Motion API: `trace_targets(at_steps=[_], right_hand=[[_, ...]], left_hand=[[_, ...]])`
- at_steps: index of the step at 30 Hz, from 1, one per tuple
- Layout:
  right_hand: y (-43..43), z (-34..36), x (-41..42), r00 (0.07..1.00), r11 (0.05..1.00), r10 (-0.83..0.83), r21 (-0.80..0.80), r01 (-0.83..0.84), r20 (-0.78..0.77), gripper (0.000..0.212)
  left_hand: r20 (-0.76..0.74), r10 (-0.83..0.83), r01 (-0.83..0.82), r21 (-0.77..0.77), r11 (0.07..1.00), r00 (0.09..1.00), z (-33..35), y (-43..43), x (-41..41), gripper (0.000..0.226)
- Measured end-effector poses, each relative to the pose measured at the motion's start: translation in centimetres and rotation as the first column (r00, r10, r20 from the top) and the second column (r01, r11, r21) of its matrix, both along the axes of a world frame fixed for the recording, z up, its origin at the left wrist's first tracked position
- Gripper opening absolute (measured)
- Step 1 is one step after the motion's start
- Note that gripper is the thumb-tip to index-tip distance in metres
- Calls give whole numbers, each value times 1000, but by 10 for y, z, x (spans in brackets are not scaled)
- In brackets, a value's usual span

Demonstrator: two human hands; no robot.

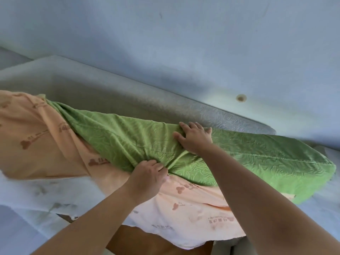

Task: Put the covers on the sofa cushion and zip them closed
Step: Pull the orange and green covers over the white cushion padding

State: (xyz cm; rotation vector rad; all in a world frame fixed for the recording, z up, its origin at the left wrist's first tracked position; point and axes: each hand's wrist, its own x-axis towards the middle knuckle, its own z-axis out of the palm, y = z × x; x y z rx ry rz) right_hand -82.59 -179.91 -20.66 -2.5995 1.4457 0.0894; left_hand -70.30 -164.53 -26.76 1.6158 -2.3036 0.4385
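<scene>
left hand (147, 178) grips bunched embossed green cover (257, 157) | right hand (195, 139) flat, fingers spread | peach printed cushion (36, 135)

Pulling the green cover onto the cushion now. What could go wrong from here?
The green cover is bunched where the left hand grips it; pulling that one spot may skew it or strain the fabric.
The right hand presses flat on the cover, which could pin it against the pull.
Much of the orange cushion is bare.
</scene>
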Motion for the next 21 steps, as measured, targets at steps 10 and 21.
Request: trace_targets(at_steps=[10,21], right_hand=[[2,-2,21,996,999,-49,-15,48,-78,65],[9,-12,95,999,998,-52,45,52,-7,52]], left_hand=[[170,97,-83,-90,992,981,35,19,101,45],[-121,-137,104,-246,964,983,68,-3,107,39]])
